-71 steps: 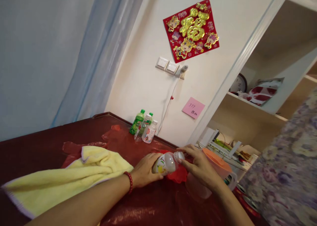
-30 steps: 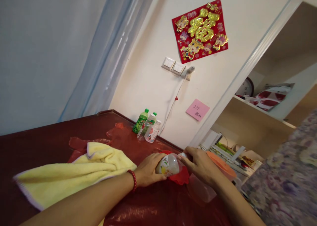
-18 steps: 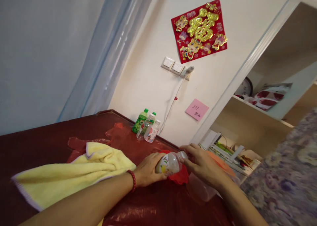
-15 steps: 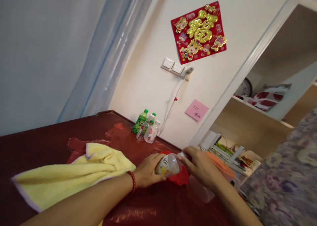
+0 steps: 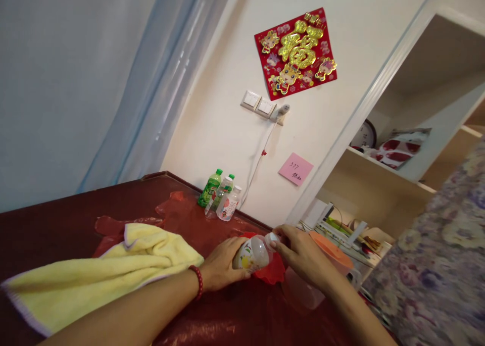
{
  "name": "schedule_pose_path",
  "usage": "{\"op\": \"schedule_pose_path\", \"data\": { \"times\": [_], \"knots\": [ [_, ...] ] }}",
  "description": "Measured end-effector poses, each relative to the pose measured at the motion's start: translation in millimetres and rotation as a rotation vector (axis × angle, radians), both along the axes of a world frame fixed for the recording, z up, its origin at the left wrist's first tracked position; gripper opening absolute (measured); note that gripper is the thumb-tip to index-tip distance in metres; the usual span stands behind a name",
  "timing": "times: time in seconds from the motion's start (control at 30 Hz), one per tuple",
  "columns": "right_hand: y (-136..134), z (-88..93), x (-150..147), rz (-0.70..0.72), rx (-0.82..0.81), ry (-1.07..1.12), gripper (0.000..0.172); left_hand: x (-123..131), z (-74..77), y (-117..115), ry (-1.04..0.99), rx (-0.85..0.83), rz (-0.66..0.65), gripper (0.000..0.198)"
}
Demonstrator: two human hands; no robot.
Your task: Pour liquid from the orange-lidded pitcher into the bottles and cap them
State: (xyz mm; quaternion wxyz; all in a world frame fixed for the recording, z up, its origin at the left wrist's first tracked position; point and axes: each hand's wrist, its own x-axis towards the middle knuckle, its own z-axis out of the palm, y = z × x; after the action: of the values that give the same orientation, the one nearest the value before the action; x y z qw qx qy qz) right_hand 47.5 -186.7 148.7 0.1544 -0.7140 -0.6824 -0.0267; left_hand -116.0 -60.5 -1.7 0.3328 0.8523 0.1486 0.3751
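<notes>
My left hand, with a red bead bracelet at the wrist, is wrapped round the body of a plastic bottle. The bottle is clear above a label with yellow fruit and lies tilted, its neck to the right. At that neck, the thumb and fingers of my right hand pinch the white cap; whether the cap is loose I cannot tell. Behind and below the bottle shows a red scallop-edged object, partly hidden. Left of my hand, a yellow towel lies crumpled on the dark red table.
Against the wall stand several bottles, among them a green one and a clear one with a pink label. A clear container and an orange lid are by my right forearm. Shelves and a floral cloth fill the right side.
The view has shifted slightly, so the wall and table items sit a little further left. My right fingers have shifted on the cap, which shows more clearly. The left hand keeps its hold.
</notes>
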Motion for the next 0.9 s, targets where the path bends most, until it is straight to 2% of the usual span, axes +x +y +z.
{"op": "schedule_pose_path", "data": {
  "times": [0.13,0.3,0.37,0.43,0.57,0.63,0.9],
  "knots": [
    [3,-2.8,-4,-0.091,0.031,-0.099,0.025,0,-0.6,0,0.004,-0.005,-0.009,0.074],
    [1,-1.3,-2,0.064,0.048,0.037,0.028,0,0.6,-1,-0.045,-0.020,-0.017,0.075],
    [1,-3.1,-4,0.073,0.057,0.045,0.025,0,0.4,-1,-0.052,-0.015,-0.027,0.075],
    [4,-6.9,-6,0.016,0.067,0.012,0.024,0,-0.6,-1,-0.052,-0.009,-0.033,0.074],
    [11,-17.1,-10,-0.165,0.059,-0.087,0.033,0,-3.0,1,-0.028,-0.003,-0.015,0.072],
    [13,-20.5,-11,-0.207,0.050,-0.117,0.036,0,-3.2,2,-0.019,-0.002,-0.006,0.071],
    [6,-15.9,-14,-0.083,0.154,0.017,0.033,-2,1.6,2,-0.057,-0.011,-0.001,0.065]
  ]
}}
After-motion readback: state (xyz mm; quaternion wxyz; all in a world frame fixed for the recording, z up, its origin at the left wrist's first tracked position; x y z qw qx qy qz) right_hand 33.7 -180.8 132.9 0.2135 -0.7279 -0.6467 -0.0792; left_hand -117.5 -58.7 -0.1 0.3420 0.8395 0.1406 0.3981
